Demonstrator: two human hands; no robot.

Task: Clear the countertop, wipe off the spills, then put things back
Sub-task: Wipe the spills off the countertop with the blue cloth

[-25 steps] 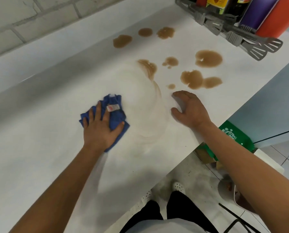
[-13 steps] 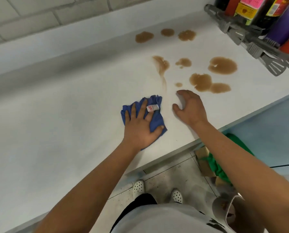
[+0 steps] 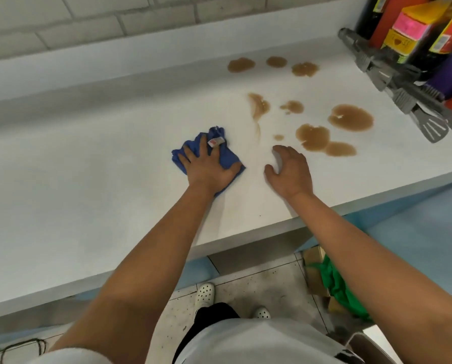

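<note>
My left hand [image 3: 208, 168] lies flat on the blue cloth [image 3: 228, 156], fingers spread and straight, pressing it down onto the white surface [image 3: 88, 179]. The cloth is bunched and crumpled under my palm, a deep blue, with a small white and red tag [image 3: 215, 141] showing between my fingers; its folds stick out beyond my fingertips and past my thumb.

Just to the right of the cloth, my right hand [image 3: 290, 168] rests on the surface with nothing in it, fingers loosely bent and fingertips touching down.

Beyond the cloth and to its right, brown spills [image 3: 350, 118] lie on the surface: a thin streak [image 3: 257, 109] nearest the cloth, trailing towards it, then a small spot, a pair of joined puddles just past my right hand, a larger round puddle farther right, and three smaller blotches [image 3: 274, 63] in a row near the back edge. The puddles look wet and glossy. The patch between the cloth and my right hand shows only a faint tan smear.

Well to the right of the cloth, at the far end of the surface, grey tongs and spatulas [image 3: 403, 95] lie beside a cluster of bottles and boxes [image 3: 429, 30].
</note>
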